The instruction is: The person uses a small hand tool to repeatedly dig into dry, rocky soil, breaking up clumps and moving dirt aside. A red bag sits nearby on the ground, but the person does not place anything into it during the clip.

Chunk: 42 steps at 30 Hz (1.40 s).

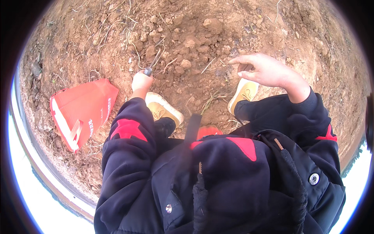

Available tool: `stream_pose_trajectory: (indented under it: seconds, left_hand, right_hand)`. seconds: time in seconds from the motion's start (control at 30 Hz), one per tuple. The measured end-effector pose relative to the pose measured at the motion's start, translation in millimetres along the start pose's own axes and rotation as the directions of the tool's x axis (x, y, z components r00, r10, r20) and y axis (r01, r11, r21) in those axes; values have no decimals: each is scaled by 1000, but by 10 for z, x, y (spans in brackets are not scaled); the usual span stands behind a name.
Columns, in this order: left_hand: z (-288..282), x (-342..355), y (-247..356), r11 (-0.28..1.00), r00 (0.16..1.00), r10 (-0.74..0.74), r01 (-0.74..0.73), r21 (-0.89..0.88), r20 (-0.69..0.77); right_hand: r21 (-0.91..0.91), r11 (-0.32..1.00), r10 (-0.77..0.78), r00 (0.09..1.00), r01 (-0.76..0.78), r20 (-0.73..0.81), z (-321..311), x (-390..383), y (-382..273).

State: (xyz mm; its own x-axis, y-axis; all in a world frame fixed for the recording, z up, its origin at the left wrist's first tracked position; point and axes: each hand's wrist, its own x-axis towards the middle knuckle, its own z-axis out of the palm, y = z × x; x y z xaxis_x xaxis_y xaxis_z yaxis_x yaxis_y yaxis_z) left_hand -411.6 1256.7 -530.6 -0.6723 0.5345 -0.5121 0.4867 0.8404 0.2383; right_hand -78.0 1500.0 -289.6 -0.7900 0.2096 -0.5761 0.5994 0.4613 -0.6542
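Observation:
My left hand point(141, 82) is closed around the dark handle of a small digging tool point(152, 64), whose thin metal end pokes into the clumpy brown soil point(194, 43) ahead of me. My right hand point(261, 69) hovers above the ground with fingers spread and the index finger pointing left; it holds nothing. Both sleeves are dark with red patches. My two tan shoes point(163, 109) point(243, 93) stand on the dirt below the hands.
A red cloth bag point(83, 111) with pale handles lies on the dirt to my left. Dry roots and grass stalks point(132, 43) are scattered among the soil clods. A big clod point(212, 25) sits farther ahead.

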Motion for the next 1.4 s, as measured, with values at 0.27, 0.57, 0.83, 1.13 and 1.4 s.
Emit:
stream_pose_trajectory:
  seconds: [0.27, 0.57, 0.83, 1.13, 1.4]
  left_hand:
    - [-209, -19, 369, 981, 990, 116, -127, 149, 82]
    - [-707, -727, 727, 933, 956, 283, -292, 209, 73]
    - [-809, -1569, 1519, 927, 935, 346, -354, 123, 80]
    - [-1400, -1368, 970, 933, 994, 26, -62, 355, 104]
    - [-967, -937, 662, 932, 988, 20, -74, 356, 153]
  right_hand:
    - [-89, 996, 8, 1000, -10, -19, -10, 38, 62]
    - [-120, 990, -83, 996, 80, -20, -29, 22, -75]
    - [-258, 956, -162, 983, 137, -82, -8, 41, 47]
    - [-239, 968, -86, 995, 74, -41, -50, -56, -135]
    - [-220, 965, -153, 988, 143, -28, -76, -39, -145]
